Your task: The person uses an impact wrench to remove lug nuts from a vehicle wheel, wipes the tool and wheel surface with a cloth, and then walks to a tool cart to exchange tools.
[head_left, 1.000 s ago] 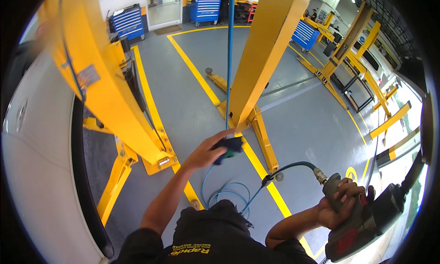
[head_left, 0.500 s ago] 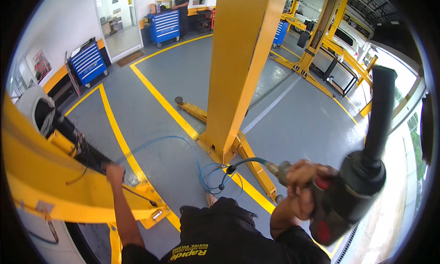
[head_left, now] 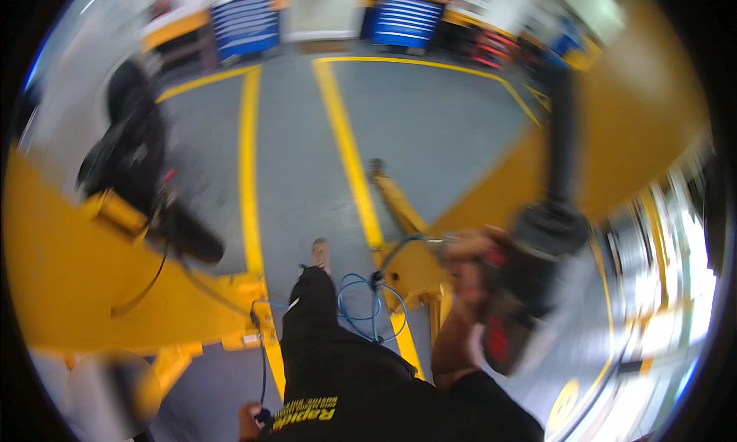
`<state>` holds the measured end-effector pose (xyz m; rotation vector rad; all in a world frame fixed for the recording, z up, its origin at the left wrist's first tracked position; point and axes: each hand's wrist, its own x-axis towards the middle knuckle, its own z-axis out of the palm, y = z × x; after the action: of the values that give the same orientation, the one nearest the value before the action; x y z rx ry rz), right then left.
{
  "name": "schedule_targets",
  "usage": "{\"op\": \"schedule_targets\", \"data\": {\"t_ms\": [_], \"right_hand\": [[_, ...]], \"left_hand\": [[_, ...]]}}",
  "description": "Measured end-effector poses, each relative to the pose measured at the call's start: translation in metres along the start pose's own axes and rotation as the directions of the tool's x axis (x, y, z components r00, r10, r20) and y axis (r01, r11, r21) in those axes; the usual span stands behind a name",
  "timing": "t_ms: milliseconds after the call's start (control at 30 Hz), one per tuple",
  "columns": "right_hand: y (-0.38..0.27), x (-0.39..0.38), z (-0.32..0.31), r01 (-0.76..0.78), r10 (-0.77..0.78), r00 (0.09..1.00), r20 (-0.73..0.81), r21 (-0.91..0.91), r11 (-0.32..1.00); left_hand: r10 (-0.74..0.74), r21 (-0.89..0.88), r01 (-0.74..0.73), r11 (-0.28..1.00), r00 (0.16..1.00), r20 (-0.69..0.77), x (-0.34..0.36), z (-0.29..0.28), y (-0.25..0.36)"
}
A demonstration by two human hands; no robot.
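Head view: your right hand (head_left: 470, 272) has its fingers clamped around the grip of a black-and-red power tool (head_left: 526, 285); its dark nose (head_left: 563, 135) extends forward of them. From the left of these fingers, a hose (head_left: 397, 250) runs toward floor coils. Your left hand (head_left: 249, 420) adjoins a small dark object (head_left: 265, 417); its finger closure cannot be determined. Beyond your fingers, both sides, stand yellow lift columns (head_left: 92, 265)
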<state>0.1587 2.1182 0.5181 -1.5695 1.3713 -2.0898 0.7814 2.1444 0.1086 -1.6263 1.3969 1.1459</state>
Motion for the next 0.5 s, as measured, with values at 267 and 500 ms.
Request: {"op": "schedule_targets", "data": {"t_ms": [267, 500], "right_hand": [[0.115, 0.257, 0.153, 0.643, -0.649, 0.76, 0.019, -0.167, 0.747], [0.239, 0.426, 0.163, 0.565, -0.405, 0.821, 0.402, -0.471, 0.678]], "left_hand": [[0.041, -0.234, 0.047, 0.971, 0.932, 0.359, 0.055, -0.048, 0.092], [-0.001, -0.708, -0.276, 0.65, 0.932, -0.363, 0.084, -0.274, 0.23]]}}
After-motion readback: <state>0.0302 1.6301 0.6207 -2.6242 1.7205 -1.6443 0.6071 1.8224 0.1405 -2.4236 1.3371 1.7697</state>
